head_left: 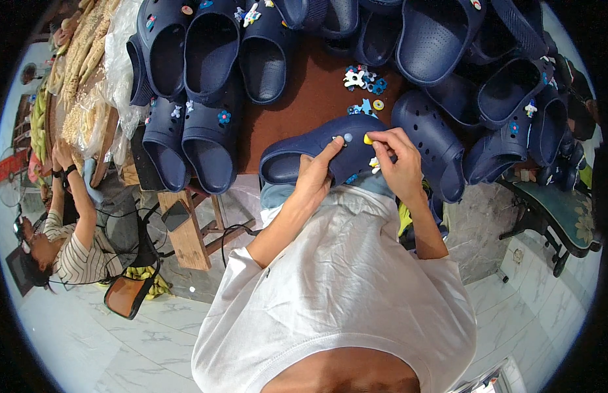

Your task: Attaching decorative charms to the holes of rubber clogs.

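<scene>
**Navy clog held at table edge, yellow charm at its upper**

Navy foam clog (320,152) sits sideways at the near edge of the brown table (310,98), against the person's lap. Matte, moulded, rounded toe, round vent holes on top.

Left hand (315,178) wraps the clog's mid-body, thumb up on the upper, fingers curled under: a closed grip on the shoe.

Right hand (397,164) is at the toe end, fingertips pinched narrow on a small yellow charm (368,139) touching the upper. A pale round stud (347,137) sits just beside it.

Loose charms (364,82), white, blue and yellow, lie in a small cluster on the bare tabletop just beyond.

Around that: piles of matching navy clogs (212,59), some with flower charms already on, ringing the bare patch on three sides. Clear plastic wrap (124,59) at the left end.

Floor is pale marble-pattern tile (107,347). Wooden table leg (186,236) below the left edge. Another person in a striped shirt (78,252) sits low at the left, well apart. Dark-framed chair with green seat (562,216) at the right.
</scene>
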`<state>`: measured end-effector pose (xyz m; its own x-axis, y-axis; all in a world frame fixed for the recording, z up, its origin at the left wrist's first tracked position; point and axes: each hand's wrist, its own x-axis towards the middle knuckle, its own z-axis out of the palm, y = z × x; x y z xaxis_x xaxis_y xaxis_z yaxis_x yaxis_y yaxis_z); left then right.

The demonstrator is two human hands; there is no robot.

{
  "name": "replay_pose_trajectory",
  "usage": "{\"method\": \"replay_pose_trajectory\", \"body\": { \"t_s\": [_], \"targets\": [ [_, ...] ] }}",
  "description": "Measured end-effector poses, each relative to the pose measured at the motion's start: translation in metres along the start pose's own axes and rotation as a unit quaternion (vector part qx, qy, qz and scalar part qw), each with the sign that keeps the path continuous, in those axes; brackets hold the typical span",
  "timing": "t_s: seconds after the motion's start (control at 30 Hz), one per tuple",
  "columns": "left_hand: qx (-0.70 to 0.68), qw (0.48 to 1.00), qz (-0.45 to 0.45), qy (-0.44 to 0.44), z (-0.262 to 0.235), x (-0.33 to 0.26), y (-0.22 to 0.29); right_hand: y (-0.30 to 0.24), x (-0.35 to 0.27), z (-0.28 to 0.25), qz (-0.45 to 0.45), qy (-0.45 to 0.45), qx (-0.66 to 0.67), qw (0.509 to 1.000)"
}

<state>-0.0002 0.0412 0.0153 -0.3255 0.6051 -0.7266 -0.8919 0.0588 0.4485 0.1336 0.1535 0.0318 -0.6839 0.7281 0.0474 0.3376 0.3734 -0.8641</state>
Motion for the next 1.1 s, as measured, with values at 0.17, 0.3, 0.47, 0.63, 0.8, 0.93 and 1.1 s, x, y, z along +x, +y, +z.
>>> {"method": "replay_pose_trajectory", "body": {
  "t_s": [0.17,0.3,0.47,0.63,0.8,0.93,1.1],
  "targets": [
    [-0.051,0.998,0.008,-0.023,-0.011,0.001,-0.002,0.008,0.003,-0.006,0.008,0.013,-0.036,0.999],
    [-0.069,0.996,0.009,-0.048,-0.023,-0.008,-0.003,0.011,0.015,-0.015,0.025,0.025,-0.036,0.999],
    [-0.049,0.998,-0.018,-0.040,-0.038,-0.021,-0.003,0.026,0.038,-0.021,0.019,0.010,-0.081,0.996],
    [-0.003,0.999,-0.028,-0.017,-0.042,-0.024,-0.005,0.048,0.062,-0.015,-0.024,-0.094,-0.115,0.989],
    [0.003,1.000,-0.021,-0.012,-0.032,-0.025,-0.002,0.070,0.084,0.014,-0.135,-0.103,-0.166,0.971],
    [0.001,0.999,-0.020,-0.033,-0.038,-0.018,-0.005,0.073,0.090,0.028,-0.186,-0.112,-0.238,0.947],
    [-0.010,0.999,-0.019,-0.034,-0.031,-0.019,-0.002,0.068,0.093,0.025,-0.173,-0.156,-0.244,0.941]
  ]
}}
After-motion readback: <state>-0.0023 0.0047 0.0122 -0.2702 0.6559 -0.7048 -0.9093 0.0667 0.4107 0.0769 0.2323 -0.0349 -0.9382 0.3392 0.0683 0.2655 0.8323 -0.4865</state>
